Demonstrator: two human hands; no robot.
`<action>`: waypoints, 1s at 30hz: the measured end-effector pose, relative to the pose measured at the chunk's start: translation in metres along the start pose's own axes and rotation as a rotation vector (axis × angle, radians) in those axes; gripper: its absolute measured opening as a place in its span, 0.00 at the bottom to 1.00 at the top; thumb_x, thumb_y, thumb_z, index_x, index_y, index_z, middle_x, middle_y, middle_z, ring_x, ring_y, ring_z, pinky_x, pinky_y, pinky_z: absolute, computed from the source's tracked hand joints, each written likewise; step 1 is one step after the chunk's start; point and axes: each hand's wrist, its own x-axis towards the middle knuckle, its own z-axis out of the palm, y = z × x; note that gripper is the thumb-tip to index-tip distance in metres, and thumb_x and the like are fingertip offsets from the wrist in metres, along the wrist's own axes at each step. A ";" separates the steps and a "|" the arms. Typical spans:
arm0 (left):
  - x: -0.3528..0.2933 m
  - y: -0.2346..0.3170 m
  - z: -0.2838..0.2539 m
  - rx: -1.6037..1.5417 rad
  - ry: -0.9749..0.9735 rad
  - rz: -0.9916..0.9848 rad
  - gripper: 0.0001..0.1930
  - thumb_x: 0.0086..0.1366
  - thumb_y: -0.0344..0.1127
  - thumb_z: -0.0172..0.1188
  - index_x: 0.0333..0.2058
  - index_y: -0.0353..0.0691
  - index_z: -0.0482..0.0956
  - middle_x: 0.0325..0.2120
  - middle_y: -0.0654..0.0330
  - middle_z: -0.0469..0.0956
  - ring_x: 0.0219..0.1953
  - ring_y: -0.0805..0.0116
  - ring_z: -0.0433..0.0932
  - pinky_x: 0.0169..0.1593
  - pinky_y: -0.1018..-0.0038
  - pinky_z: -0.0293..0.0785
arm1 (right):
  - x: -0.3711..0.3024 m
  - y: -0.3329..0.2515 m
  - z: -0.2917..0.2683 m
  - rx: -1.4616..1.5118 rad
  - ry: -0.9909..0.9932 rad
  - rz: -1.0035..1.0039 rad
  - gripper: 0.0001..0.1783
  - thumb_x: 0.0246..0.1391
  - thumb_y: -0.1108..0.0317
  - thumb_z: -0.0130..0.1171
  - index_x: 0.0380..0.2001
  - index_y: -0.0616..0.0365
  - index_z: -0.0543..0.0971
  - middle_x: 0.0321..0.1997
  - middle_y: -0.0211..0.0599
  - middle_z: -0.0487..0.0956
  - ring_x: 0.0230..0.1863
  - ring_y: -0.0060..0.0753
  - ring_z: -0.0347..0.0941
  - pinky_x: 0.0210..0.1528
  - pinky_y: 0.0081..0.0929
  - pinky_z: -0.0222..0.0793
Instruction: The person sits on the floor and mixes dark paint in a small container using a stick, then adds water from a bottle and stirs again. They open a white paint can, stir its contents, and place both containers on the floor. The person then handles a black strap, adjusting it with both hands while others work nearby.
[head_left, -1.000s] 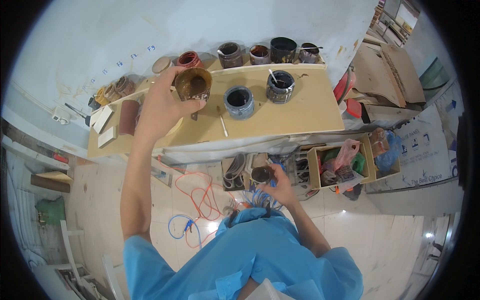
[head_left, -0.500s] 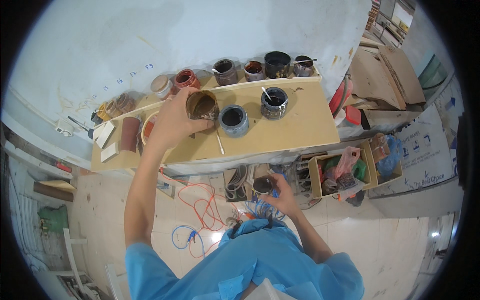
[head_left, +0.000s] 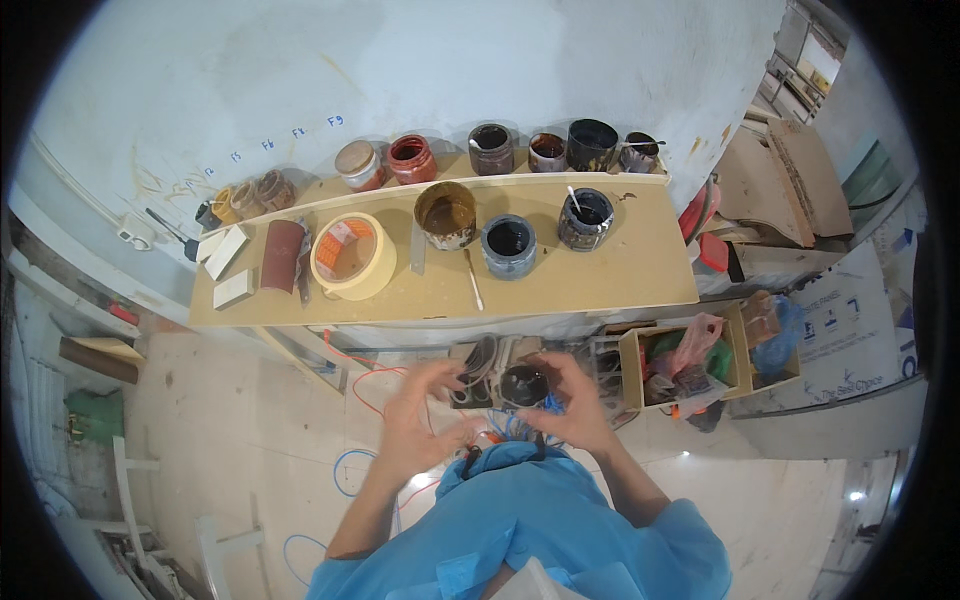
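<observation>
Mostly matt surfaces before you, with a few that shine.
The dark cup (head_left: 524,386) in your right hand (head_left: 582,410) looks glossy inside. Your blue shirt (head_left: 560,520) is creased, matt cloth. The bench top (head_left: 600,275) looks like smooth, dull wood board; on it your tape roll (head_left: 383,262) seems papery, the red-brown roll (head_left: 281,257) dry and matt like abrasive paper, the grey strip (head_left: 417,252) like dull metal. The brown jar (head_left: 450,241) wears rough smears. To your right, the brown sheets (head_left: 768,185) are matt cardboard, the pink bag (head_left: 698,345) is thin, crinkled plastic; your floor (head_left: 700,500) gleams smoothly.
</observation>
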 end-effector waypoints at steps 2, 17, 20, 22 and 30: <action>-0.011 -0.010 0.024 -0.099 -0.115 -0.101 0.46 0.50 0.39 0.84 0.65 0.31 0.70 0.57 0.49 0.79 0.56 0.58 0.81 0.59 0.64 0.76 | 0.004 -0.016 0.002 -0.094 -0.081 0.009 0.40 0.50 0.72 0.78 0.64 0.63 0.70 0.62 0.47 0.79 0.65 0.39 0.77 0.68 0.35 0.71; -0.038 -0.032 0.032 -0.339 0.034 -0.127 0.41 0.50 0.35 0.84 0.61 0.33 0.74 0.53 0.51 0.83 0.58 0.61 0.80 0.64 0.65 0.73 | 0.115 -0.185 -0.036 -0.729 -0.307 -0.232 0.30 0.58 0.53 0.71 0.60 0.55 0.80 0.50 0.41 0.85 0.45 0.40 0.85 0.50 0.33 0.78; -0.041 -0.033 0.037 -0.389 0.024 -0.169 0.39 0.50 0.33 0.83 0.60 0.33 0.75 0.53 0.52 0.83 0.57 0.61 0.80 0.64 0.65 0.72 | 0.207 -0.198 -0.053 -1.221 -0.023 -0.528 0.30 0.58 0.56 0.69 0.60 0.59 0.79 0.52 0.48 0.84 0.46 0.44 0.84 0.51 0.37 0.79; -0.044 -0.034 0.039 -0.341 0.013 -0.145 0.42 0.47 0.32 0.85 0.61 0.36 0.74 0.54 0.55 0.81 0.58 0.63 0.80 0.65 0.66 0.72 | 0.253 -0.187 -0.055 -1.357 -0.042 -0.549 0.33 0.55 0.54 0.70 0.60 0.61 0.79 0.54 0.51 0.83 0.51 0.48 0.82 0.54 0.41 0.78; -0.058 -0.040 0.040 -0.289 0.073 -0.207 0.40 0.50 0.33 0.84 0.60 0.34 0.74 0.52 0.54 0.83 0.56 0.63 0.81 0.64 0.64 0.73 | 0.313 -0.170 -0.062 -1.479 -0.345 -0.349 0.33 0.48 0.56 0.73 0.55 0.61 0.79 0.57 0.51 0.80 0.56 0.55 0.78 0.56 0.48 0.77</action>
